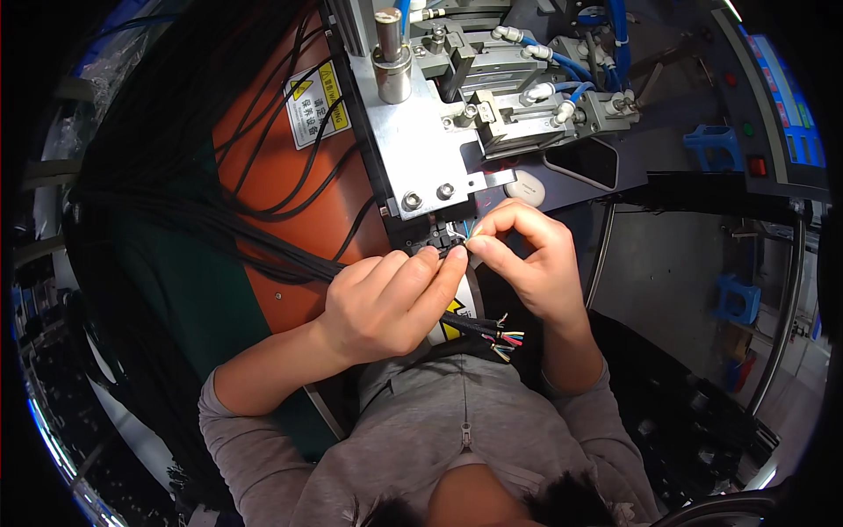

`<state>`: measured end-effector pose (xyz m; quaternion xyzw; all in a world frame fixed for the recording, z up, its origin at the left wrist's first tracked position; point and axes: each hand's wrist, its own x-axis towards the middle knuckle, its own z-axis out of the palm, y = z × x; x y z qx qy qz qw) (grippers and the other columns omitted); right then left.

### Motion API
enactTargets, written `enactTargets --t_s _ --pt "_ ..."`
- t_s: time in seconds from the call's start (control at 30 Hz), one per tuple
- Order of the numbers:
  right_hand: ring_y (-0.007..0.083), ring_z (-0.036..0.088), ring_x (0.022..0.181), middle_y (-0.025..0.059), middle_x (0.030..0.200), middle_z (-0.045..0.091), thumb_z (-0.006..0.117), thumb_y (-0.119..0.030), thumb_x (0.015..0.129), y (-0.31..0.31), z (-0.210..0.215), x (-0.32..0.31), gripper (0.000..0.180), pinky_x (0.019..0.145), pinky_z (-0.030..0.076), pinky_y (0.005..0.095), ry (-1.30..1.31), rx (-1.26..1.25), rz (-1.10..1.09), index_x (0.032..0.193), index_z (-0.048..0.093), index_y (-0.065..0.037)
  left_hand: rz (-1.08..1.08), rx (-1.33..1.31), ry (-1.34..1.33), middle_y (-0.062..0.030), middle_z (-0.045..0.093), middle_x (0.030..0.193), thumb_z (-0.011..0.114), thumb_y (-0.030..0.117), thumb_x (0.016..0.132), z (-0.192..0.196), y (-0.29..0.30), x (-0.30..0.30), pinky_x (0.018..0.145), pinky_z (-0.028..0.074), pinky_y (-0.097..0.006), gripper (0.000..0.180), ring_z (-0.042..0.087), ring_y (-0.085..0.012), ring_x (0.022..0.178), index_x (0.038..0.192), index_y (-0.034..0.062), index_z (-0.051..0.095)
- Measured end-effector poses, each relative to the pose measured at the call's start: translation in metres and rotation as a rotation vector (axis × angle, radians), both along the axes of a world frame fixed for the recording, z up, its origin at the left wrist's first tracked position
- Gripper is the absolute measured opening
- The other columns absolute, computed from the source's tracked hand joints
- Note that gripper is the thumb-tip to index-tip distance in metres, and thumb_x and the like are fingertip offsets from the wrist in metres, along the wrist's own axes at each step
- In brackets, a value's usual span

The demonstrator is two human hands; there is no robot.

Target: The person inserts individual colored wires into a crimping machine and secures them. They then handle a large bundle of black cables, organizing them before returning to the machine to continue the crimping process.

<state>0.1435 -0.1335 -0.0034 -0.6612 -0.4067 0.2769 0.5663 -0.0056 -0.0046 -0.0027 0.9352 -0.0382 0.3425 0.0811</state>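
Under the machine's front edge sits a small black block (443, 238) with slots in it. The thumb and forefinger of my left hand (382, 299) close on its near side, the other fingers curled. Beside it on the right, my right hand (533, 259) pinches the ends of thin wires (466, 230), blue and white, between thumb and forefinger. How the wires meet the block is hidden by my fingertips. Below my hands, black cables (470, 323) end in stripped bundles of coloured wires (505, 338), near my lap.
A metal machine (417, 132) with pneumatic cylinders and blue air hoses (575, 66) rises ahead. Many black cables (272, 250) lie across the orange surface (290, 303) at left. A white rounded case (525, 188) and a phone (584, 162) lie right of the machine. A screen (781, 97) stands far right.
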Motion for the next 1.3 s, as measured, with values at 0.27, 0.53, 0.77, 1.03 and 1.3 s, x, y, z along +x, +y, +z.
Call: enactTargets --t_s 0.27,0.53,0.77,1.03,1.3 --pt "0.0065 0.055 0.071 0.004 0.078 0.063 0.068 -0.007 0.083 -0.008 -0.016 0.009 0.009 0.063 0.043 0.0215 0.165 -0.013 0.07 0.083 0.066 0.002 0.004 -0.034 0.089 -0.0033 0.054 0.076 0.067 0.003 0.071 -0.004 -0.004 0.0 0.044 0.041 -0.022 0.033 0.052 -0.0103 0.058 0.103 0.0051 0.07" --pt "0.0239 0.058 0.066 0.0099 0.073 0.062 0.067 -0.002 0.076 0.01 -0.022 -0.004 0.005 0.061 0.046 0.0332 -0.426 0.008 -0.094 0.078 0.064 0.001 0.122 -0.042 0.28 -0.0008 0.04 0.067 0.065 0.002 0.074 0.0 -0.009 0.004 0.043 0.038 -0.024 0.03 0.045 -0.0106 0.055 0.104 0.0042 0.068" --pt "0.0257 0.051 0.063 0.0088 0.067 0.056 0.065 0.0 0.072 0.009 -0.024 -0.009 0.008 0.058 0.042 0.0351 -0.505 0.023 -0.087 0.071 0.058 -0.001 0.172 -0.004 0.32 -0.0014 0.039 0.069 0.064 0.002 0.075 0.003 -0.012 0.004 0.043 0.038 -0.024 0.029 0.045 -0.0104 0.055 0.104 0.0046 0.067" --pt "0.0175 0.052 0.064 0.0081 0.068 0.057 0.063 -0.003 0.076 0.011 -0.037 -0.01 0.009 0.058 0.041 0.0287 0.019 -0.09 -0.141 0.074 0.057 0.002 0.157 -0.01 0.268 -0.0003 0.041 0.067 0.064 0.002 0.074 -0.002 -0.009 0.008 0.044 0.039 -0.023 0.029 0.045 -0.0101 0.054 0.102 0.0058 0.068" --pt "0.0221 0.06 0.07 0.0099 0.075 0.064 0.068 -0.001 0.072 0.018 -0.037 -0.009 0.009 0.067 0.047 0.0297 -0.297 0.115 -0.158 0.079 0.063 0.001 0.142 -0.085 0.245 -0.0016 0.054 0.074 0.066 0.007 0.068 0.001 -0.005 0.006 0.048 0.042 -0.025 0.026 0.054 -0.0124 0.058 0.093 0.0035 0.069"
